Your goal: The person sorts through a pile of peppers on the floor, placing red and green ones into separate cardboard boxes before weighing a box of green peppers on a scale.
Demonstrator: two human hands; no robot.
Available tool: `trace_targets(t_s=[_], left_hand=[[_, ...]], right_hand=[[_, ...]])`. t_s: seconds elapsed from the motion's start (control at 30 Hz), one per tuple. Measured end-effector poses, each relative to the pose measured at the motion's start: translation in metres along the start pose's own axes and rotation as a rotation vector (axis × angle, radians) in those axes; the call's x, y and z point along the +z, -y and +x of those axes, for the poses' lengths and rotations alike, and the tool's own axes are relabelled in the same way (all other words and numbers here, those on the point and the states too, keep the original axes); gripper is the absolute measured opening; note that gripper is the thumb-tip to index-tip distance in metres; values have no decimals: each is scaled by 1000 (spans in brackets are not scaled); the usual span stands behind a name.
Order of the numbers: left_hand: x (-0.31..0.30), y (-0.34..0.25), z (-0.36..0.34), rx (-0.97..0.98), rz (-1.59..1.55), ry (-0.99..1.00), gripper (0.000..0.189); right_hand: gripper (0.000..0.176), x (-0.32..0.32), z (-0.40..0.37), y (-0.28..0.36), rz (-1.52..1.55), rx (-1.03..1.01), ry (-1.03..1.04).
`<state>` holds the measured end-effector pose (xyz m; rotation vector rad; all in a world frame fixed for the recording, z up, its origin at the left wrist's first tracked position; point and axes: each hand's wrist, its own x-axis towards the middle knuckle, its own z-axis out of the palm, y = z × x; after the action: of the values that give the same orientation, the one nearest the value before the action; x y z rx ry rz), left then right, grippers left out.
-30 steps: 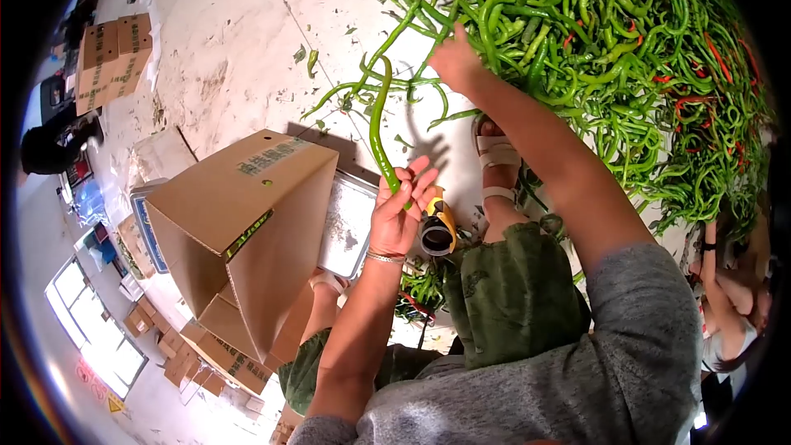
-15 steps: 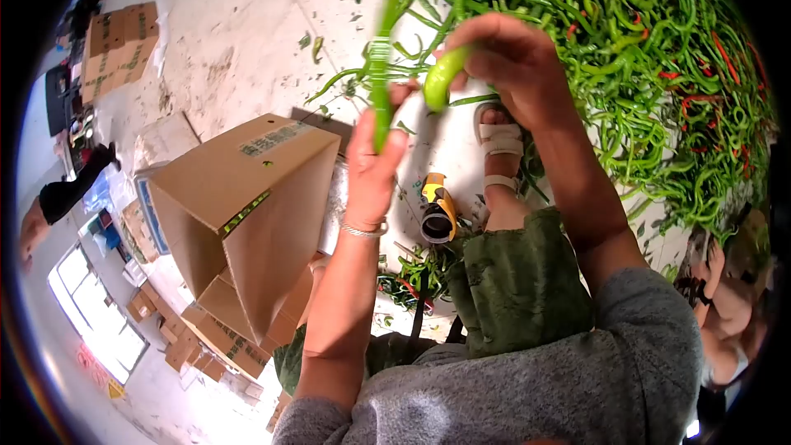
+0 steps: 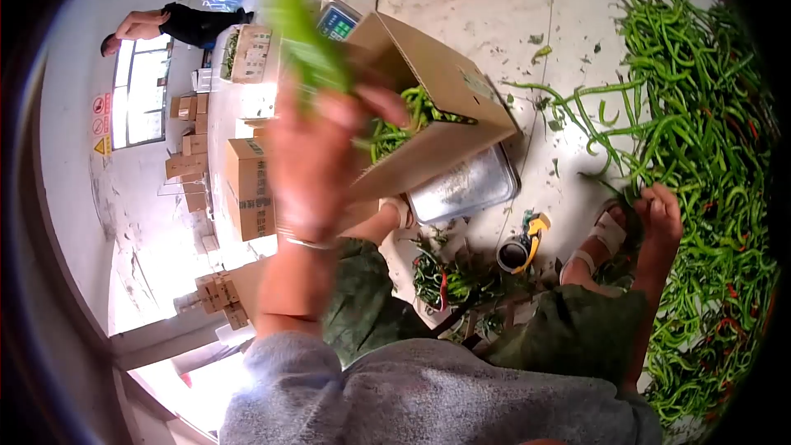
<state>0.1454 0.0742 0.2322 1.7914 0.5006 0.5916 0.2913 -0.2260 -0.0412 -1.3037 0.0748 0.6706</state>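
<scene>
Raised in front of the cardboard box (image 3: 449, 70), my left hand (image 3: 317, 152) is closed on green peppers (image 3: 309, 33), which are blurred by motion. More green peppers (image 3: 395, 128) show inside the box, which stands tilted on a metal scale (image 3: 465, 185). Over at the right, my right hand (image 3: 659, 213) is at the edge of the large pepper pile (image 3: 700, 140), its fingers bent together around a green pepper (image 3: 633, 191).
A yellow and black tape dispenser (image 3: 527, 245) lies on the floor between my feet. Beside it is a small heap of peppers and leaves (image 3: 441, 276). Cardboard boxes (image 3: 247, 189) stand at the left. Another person (image 3: 185, 23) is in the upper left.
The view has swung left, bringing the box's inside and the scale into sight. My hands have moved apart, the left with peppers toward the box, the right down to the pile.
</scene>
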Motion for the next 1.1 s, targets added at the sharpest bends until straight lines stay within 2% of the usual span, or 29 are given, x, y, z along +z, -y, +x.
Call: trace_targets(t_s=[0.07, 0.1, 0.17, 0.2, 0.23, 0.3, 0.33, 0.4, 0.43, 0.47, 0.5, 0.53, 0.57, 0.6, 0.63, 0.67, 0.7, 0.73, 0.77, 0.87, 0.97, 1.03, 1.1], left_hand=[[-72, -17, 40, 87, 222, -249, 24], [-119, -19, 65, 61, 87, -214, 21], [-216, -15, 115, -74, 180, -275, 16], [-259, -5, 134, -176, 279, -381, 27], [-310, 10, 150, -282, 548, -555, 34], [-346, 17, 162, -159, 1289, -640, 24], [-330, 21, 160, 86, 1042, -571, 24], [-232, 18, 146, -46, 495, -398, 36], [-183, 18, 137, -160, 562, -222, 45], [-111, 16, 118, -70, 579, -74, 48], [-47, 13, 87, 44, 595, 41, 51], [-20, 23, 67, 15, 508, 166, 49], [21, 20, 36, 12, 431, 297, 44], [43, 31, 12, -42, 208, 376, 38], [59, 41, 3, -44, 204, 508, 31], [83, 46, -14, -292, 65, 486, 30], [96, 61, -28, -418, -43, 495, 30], [112, 66, -41, -637, -145, 426, 28], [117, 79, -50, -710, -206, 475, 24], [133, 101, -70, -871, -293, 502, 21], [148, 114, -73, -876, -286, 535, 22], [157, 118, -70, -888, -305, 548, 23], [163, 122, -67, -903, -328, 565, 23]], right_hand=[[37, 2, -5, 5, -7, 18, -6], [36, 2, -9, 7, -12, 35, -9], [35, 4, -12, 5, 3, 55, 13], [35, 6, -11, 4, 11, 66, 27], [36, 7, -10, 1, -2, 49, 20], [35, 14, -9, -7, 71, 106, 4], [35, 9, -15, -10, 98, 137, -59], [29, 1, -21, -12, -78, 148, -86], [27, -7, -20, -20, -162, 132, -132], [26, -2, -27, 1, -313, 16, -135], [25, -14, -29, -17, -238, 42, -108], [23, -17, -31, -18, -282, -21, -126], [22, -23, -30, -35, -67, -39, -146], [21, -28, -33, -33, -1, -41, -162], [19, -33, -34, -29, -134, -74, -219], [18, -39, -38, -21, -268, -98, -281], [18, -48, -39, -13, -462, -238, -394], [18, -57, -38, -4, -658, -373, -499], [18, -66, -36, 5, -855, -506, -595], [20, -102, -19, 33, -986, -760, -742], [18, -108, 11, 47, -1051, -756, -593], [20, -113, 42, 42, -1225, -771, -383], [21, -107, 71, 33, -1463, -800, -394]])
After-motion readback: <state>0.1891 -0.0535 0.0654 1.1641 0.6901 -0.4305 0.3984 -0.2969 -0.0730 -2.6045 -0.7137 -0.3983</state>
